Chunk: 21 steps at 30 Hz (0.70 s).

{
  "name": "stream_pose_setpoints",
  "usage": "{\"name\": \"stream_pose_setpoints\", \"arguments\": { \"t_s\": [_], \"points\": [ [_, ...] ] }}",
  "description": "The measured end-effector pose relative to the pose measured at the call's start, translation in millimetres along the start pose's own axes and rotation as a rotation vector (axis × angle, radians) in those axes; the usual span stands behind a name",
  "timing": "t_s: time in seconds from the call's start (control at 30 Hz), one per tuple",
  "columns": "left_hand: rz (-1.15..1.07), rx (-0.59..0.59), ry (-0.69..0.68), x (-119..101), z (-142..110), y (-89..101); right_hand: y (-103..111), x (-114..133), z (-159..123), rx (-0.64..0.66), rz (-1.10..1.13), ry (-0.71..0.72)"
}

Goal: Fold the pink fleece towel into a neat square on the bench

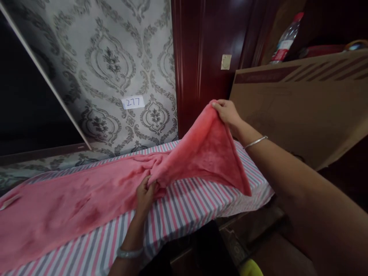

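A long pink plush blanket lies along a narrow table, its right part lifted off the surface. My right hand pinches one corner and holds it up, so that the cloth slopes down in a triangle with a loose lower corner hanging at the right. Lower and to the left, my left hand grips the near edge of the blanket, where the fabric is bunched in folds. Left of there it lies fairly flat with some wrinkles. A small pale tag shows near its left end.
Beneath the blanket is a striped tablecloth. Behind stand a patterned wall with a paper marked 277 and a dark screen. A large cardboard box is at the right, near a red-capped bottle. Something yellow shows below.
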<state>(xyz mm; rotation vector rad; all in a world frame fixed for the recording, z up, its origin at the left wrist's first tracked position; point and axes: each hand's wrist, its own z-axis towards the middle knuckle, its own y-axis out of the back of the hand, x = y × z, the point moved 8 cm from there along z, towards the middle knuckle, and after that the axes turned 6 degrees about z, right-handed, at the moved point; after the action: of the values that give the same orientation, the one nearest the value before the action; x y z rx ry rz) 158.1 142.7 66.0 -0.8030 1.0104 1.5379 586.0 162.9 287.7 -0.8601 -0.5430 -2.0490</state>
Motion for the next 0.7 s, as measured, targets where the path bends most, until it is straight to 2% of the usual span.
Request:
{"name": "stream_pose_setpoints", "arguments": {
  "t_s": [0.07,0.17,0.23,0.3,0.37,0.43,0.5,0.57,0.63,0.7],
  "points": [
    [0.077,-0.041,-0.083,-16,5,0.7,7,39,15,0.026,-0.142,0.091],
    [0.170,-0.124,-0.185,-36,13,8.1,13,70,21,0.020,-0.286,0.089],
    [0.203,-0.146,-0.215,-41,17,13.7,14,72,18,0.036,-0.239,0.010],
    [0.212,-0.140,-0.211,-38,21,19.3,9,62,11,0.108,-0.096,-0.129],
    [0.225,-0.108,-0.177,-27,22,24.2,-1,52,-2,0.185,0.051,-0.263],
    [0.229,-0.049,-0.110,-12,22,28.0,-14,55,-17,0.229,0.130,-0.283],
    [0.203,-0.003,-0.056,-2,17,31.9,-31,68,-34,0.261,0.148,-0.207],
    [0.200,0.011,-0.095,-11,7,34.4,-53,90,-60,0.335,0.139,-0.079],
    [0.259,0.026,-0.227,-40,-7,30.6,-77,113,-96,0.431,0.137,0.049],
    [0.326,0.058,-0.383,-77,-25,18.9,-98,130,-141,0.505,0.152,0.136]
  ]
}}
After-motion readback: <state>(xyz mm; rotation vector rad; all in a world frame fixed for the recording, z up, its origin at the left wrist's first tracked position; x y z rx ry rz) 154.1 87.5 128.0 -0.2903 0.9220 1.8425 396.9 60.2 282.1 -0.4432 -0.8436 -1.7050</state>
